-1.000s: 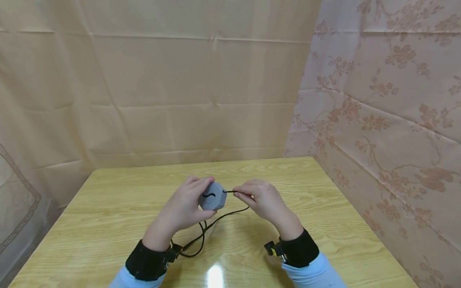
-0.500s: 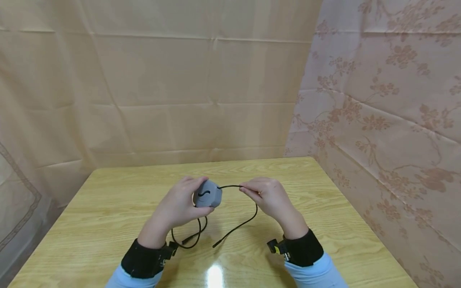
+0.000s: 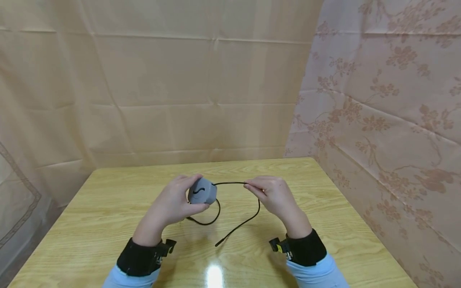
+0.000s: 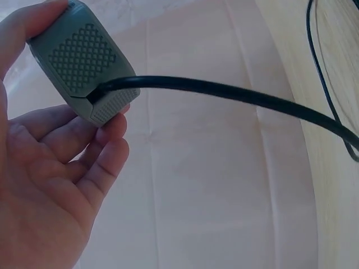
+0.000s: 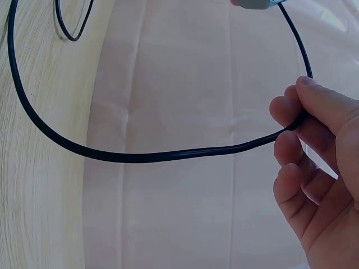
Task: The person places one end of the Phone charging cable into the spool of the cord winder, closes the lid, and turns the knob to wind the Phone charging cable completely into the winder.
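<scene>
A small grey many-sided case [image 3: 203, 192] with a curved black mark on its face is held above the table by my left hand [image 3: 169, 208], thumb and fingers on opposite edges. In the left wrist view, the case [image 4: 84, 59] shows a diamond-textured side, where a black cable [image 4: 213, 88] comes out of a corner. My right hand [image 3: 275, 198] pinches the cable [image 3: 230, 183] a short way to the right of the case. Beyond those fingertips [image 5: 305, 84] the cable loops down to its free end [image 3: 219, 243]. Another loop [image 3: 216, 216] hangs below the case.
The wood-grain table [image 3: 324, 244] spreads under both hands. A plain beige cloth [image 3: 162, 80] hangs behind it and a flowered cloth [image 3: 389, 100] along the right side. Each wrist wears a black band [image 3: 306, 248] with a small camera.
My left hand has shifted left with the case and my right hand slightly right. The cable span between them has grown longer, and the free end has separated from the other loop.
</scene>
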Demonstrator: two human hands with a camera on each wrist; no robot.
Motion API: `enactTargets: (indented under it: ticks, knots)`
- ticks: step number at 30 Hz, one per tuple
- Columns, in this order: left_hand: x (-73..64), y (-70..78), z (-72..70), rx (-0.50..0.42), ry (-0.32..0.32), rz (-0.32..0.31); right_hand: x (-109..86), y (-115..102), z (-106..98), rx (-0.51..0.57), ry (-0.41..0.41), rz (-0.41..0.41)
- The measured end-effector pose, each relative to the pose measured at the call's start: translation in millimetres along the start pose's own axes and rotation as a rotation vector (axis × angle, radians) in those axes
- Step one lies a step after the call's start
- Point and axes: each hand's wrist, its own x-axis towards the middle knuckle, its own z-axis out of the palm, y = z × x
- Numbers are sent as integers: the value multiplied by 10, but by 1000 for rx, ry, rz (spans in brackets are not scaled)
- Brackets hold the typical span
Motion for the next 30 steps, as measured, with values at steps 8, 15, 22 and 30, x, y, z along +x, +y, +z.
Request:
enactTargets:
  ticks: [8,15,22,30]
  knots:
    - [-15,-5,-53,1,-9,-15,-4,22,-10,-8,12,0]
    - [-28,-17,-87,10,11,-14,0,33,-32,-4,37,-5]
    - [-12,6,-65,-54,30,-14,-2,40,-34,29,44,37]
    - [1,15,-34,-126,61,2,0,7,-69,45,13,113]
